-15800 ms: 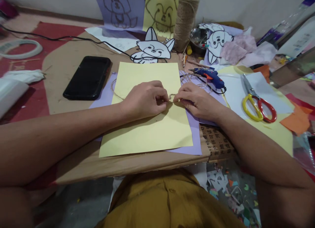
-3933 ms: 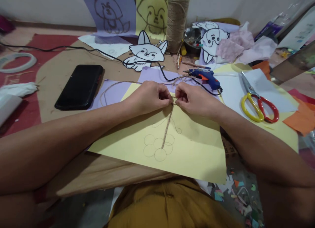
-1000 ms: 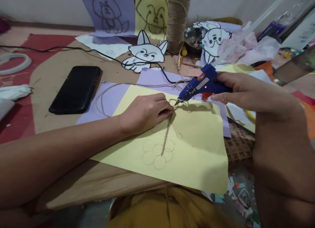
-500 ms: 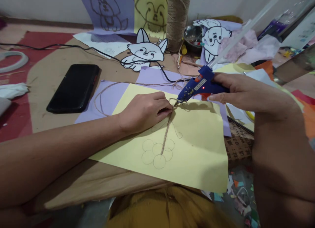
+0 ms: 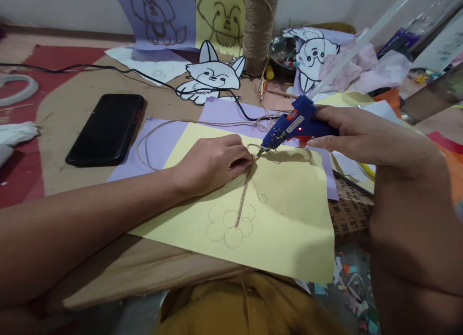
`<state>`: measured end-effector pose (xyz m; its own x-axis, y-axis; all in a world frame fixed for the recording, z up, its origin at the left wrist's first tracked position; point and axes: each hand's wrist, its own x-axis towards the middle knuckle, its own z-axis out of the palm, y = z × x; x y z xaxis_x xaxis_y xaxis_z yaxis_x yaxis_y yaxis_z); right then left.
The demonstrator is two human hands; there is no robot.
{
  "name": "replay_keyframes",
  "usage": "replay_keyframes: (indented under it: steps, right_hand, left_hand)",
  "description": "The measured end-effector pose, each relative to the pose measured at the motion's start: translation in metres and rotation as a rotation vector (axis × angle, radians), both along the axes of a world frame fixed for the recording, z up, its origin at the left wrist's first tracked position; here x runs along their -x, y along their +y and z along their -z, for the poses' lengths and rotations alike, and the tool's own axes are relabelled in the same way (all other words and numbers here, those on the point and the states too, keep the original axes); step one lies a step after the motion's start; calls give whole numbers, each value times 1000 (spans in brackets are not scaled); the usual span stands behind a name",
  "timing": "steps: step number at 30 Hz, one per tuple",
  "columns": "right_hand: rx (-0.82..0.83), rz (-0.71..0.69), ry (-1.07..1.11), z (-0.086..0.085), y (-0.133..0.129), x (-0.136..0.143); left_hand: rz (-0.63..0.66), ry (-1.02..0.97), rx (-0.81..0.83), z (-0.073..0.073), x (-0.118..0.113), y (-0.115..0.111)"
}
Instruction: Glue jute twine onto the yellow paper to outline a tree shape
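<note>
A yellow sheet of paper [image 5: 285,234] lies in front of me with a pencilled flower outline. Along the flower's stem runs a piece of jute twine [image 5: 242,200]. My left hand [image 5: 213,164] rests on the sheet, its fingers pinched on the twine at the top of the stem. A blue hot glue gun [image 5: 289,125] is gripped in my right hand [image 5: 354,132], a clear glue stick rising from its back and a small red light lit. Its nozzle points down and left, at the twine beside my left fingertips. Loose twine loops behind the sheet.
A black phone [image 5: 106,130] lies at left, near a roll of tape [image 5: 16,89]. At the back stand a twine spool [image 5: 260,31], a fox cutout [image 5: 213,74] and a metal bowl [image 5: 282,53]. A black cord [image 5: 144,77] crosses the table. Purple paper [image 5: 155,137] lies underneath.
Both hands, the glue gun and the twine hold nearly the same places. The whole view has shifted very slightly.
</note>
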<state>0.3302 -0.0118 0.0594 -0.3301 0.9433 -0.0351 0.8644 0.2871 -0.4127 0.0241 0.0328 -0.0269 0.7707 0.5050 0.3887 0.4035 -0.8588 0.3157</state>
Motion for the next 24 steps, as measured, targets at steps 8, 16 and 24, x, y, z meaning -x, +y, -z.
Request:
replay_keyframes:
  steps: [8,16,24]
  right_hand:
    - [23,-17,-38,-4,-1,1]
    - [-4,-9,-10,-2,-1,0]
    - [-11,-38,12,1,1,3]
  left_hand:
    - [0,-7,-18,1,0,0]
    - [13,-19,-26,0,0,0]
    - [9,-15,-14,1,0,0]
